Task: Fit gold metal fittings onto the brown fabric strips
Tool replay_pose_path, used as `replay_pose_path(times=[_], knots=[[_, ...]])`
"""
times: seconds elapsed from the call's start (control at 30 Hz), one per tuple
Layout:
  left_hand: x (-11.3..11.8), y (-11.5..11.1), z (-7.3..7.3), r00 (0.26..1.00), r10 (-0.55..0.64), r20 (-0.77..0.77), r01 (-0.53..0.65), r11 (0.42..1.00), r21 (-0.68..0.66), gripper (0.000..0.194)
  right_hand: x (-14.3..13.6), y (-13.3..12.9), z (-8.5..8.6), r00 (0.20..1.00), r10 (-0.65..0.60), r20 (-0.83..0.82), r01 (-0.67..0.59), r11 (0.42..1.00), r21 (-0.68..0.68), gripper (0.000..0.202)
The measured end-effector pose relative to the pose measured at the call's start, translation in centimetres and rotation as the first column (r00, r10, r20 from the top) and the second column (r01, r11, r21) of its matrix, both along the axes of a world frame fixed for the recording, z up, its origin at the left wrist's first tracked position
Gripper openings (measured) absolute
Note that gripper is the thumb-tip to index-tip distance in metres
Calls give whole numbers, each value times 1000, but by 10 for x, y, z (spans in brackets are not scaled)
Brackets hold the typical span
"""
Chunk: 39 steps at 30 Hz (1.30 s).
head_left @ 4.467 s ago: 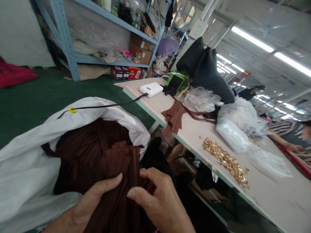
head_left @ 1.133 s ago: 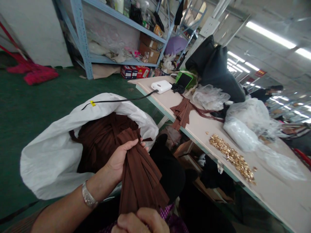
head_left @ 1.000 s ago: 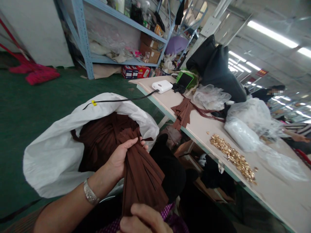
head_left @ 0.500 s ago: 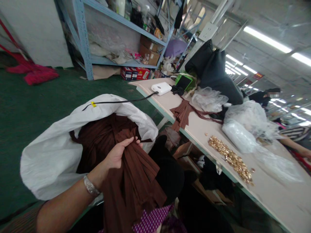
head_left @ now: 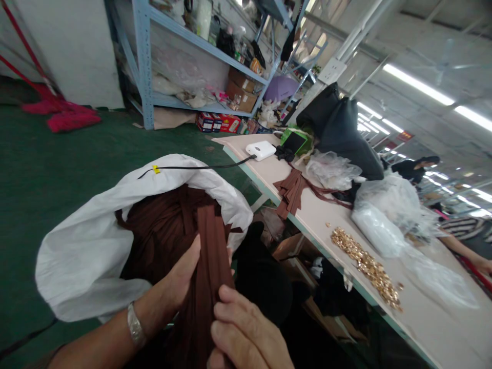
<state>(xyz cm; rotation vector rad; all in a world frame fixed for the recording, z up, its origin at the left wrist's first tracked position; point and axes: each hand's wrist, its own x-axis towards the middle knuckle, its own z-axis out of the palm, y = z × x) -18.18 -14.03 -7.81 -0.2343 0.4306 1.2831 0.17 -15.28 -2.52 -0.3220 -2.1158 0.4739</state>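
Note:
A bundle of brown fabric strips (head_left: 211, 241) stands up between my two hands, over my lap. My left hand (head_left: 183, 274), with a silver bracelet at its wrist, is closed round the bundle from the left; its fingertips are mostly hidden behind the cloth. From the lower right my right hand (head_left: 246, 328) grips the same strips lower down, fingers curled against them. Just beyond, a white sack (head_left: 84, 256) lies open with more brown strips (head_left: 161, 230) inside.
On the table (head_left: 434, 318) at right lie gold metal pieces (head_left: 369, 266), clear plastic bags (head_left: 384, 225), brown strips (head_left: 291, 192) and a white power bank (head_left: 261, 150) with a black cable. A blue shelf (head_left: 144, 66) and a red mop (head_left: 73, 118) stand behind. A co-worker's arm (head_left: 465, 248) shows far right.
My right hand has come into view and closed on the strips. The bundle, fanned out and hanging before, is now gathered and raised upright in my left hand.

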Motion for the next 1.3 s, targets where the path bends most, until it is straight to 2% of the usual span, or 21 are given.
replay_pose_path(times=[0.1, 0.2, 0.3, 0.37, 0.4, 0.43, 0.47, 0.5, 0.53, 0.57, 0.63, 0.7, 0.73, 0.8, 0.83, 0.87, 0.93, 1.07, 1.13, 1.2, 1.3], knots=[[0, -4, 6, 999, 51, -18, -50, 999, 17, 91, -15, 10, -18, 1000, 0, -12, 1, 997, 77, 16], [2, -6, 11, 997, 63, -37, -62, 998, 17, 97, -7, 20, -19, 981, 119, 155, -135, 985, 104, 20], [5, -6, 13, 996, 46, -73, -47, 999, -16, 59, 16, 25, -13, 910, 297, 290, -286, 955, -83, 30], [6, -7, 15, 993, 14, -116, -19, 999, -40, 26, 31, 25, -8, 926, 302, 226, -229, 926, -301, 46], [7, -7, 17, 990, -3, -143, -4, 999, -47, 15, 36, 24, -6, 955, 224, 193, -124, 896, -425, 60], [9, -8, 21, 985, -17, -174, 9, 999, -46, 7, 39, 24, -3, 976, 114, 186, 7, 837, -547, 78], [11, -8, 27, 978, -27, -209, 20, 999, -36, 2, 38, 23, -1, 973, 6, 229, 148, 744, -652, 98], [14, -7, 35, 969, -34, -246, 31, 999, -15, 6, 35, 23, 3, 959, -42, 279, 239, 644, -726, 115], [17, -6, 44, 958, -40, -285, 46, 999, 14, 12, 29, 24, 7, 951, -18, 309, 266, 561, -784, 126], [21, -4, 55, 946, -37, -323, 57, 997, 53, 19, 22, 26, 11, 954, 69, 290, 218, 503, -836, 132], [29, 6, 82, 913, -33, -407, 97, 986, 137, 27, 6, 37, 23, 974, 219, 58, -36, 399, -916, 137], [38, 23, 114, 823, 24, -567, 146, 957, 251, 29, -2, 57, 41, 945, 282, -164, -242, 270, -932, 119], [43, 35, 132, 747, 77, -661, 192, 926, 324, 26, -3, 70, 52, 939, 277, -205, -276, 251, -928, 105], [53, 63, 169, 604, 234, -762, 280, 833, 477, 24, 5, 100, 78, 953, 251, -169, -246, 317, -916, 85], [59, 79, 186, 572, 290, -767, 300, 797, 525, 28, 12, 117, 93, 961, 240, -139, -224, 373, -901, 77], [65, 96, 203, 551, 340, -762, 311, 764, 565, 31, 19, 135, 107, 973, 207, -103, -188, 444, -876, 63], [77, 131, 231, 494, 443, -748, 339, 694, 635, 38, 34, 172, 133, 991, 116, -60, -118, 600, -791, 54], [100, 190, 273, 402, 603, -690, 354, 592, 724, 43, 55, 241, 175, 989, 32, -146, -125, 708, -695, 48], [109, 211, 285, 382, 650, -657, 355, 553, 754, 42, 62, 267, 187, 988, 30, -148, -122, 739, -662, 48], [115, 228, 288, 378, 673, -636, 363, 525, 770, 41, 68, 286, 191, 991, 32, -133, -111, 758, -643, 49], [118, 249, 270, 371, 667, -646, 373, 530, 762, 40, 78, 307, 178, 996, 16, -88, -70, 758, -649, 48]])
